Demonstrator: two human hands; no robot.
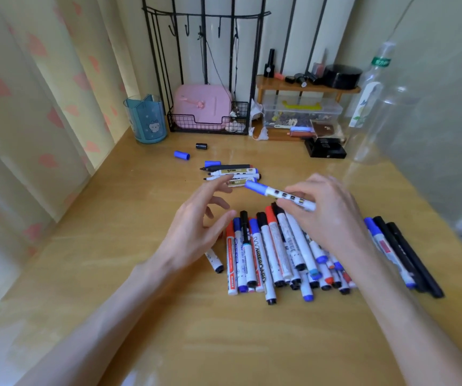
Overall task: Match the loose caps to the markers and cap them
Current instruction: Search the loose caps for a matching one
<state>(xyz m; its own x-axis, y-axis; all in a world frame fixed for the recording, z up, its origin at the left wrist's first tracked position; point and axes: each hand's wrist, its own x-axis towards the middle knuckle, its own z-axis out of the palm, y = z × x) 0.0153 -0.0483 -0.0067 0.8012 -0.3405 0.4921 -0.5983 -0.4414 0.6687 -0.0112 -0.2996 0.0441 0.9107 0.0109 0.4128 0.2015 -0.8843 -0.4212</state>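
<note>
Blue cup [146, 120], pink case [201, 106], clear bottle [374, 101]

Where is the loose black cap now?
Head view, far left of centre: the black cap lies just right of the loose blue cap, before the wire basket.

The left hand [196, 227] and right hand [327, 215] are bare, forearms [99, 324] likewise.

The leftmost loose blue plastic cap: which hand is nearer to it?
Left. The left hand hovers on the near side of the leftmost blue cap; the right hand, holding a blue-capped white marker, is farther right.
</note>
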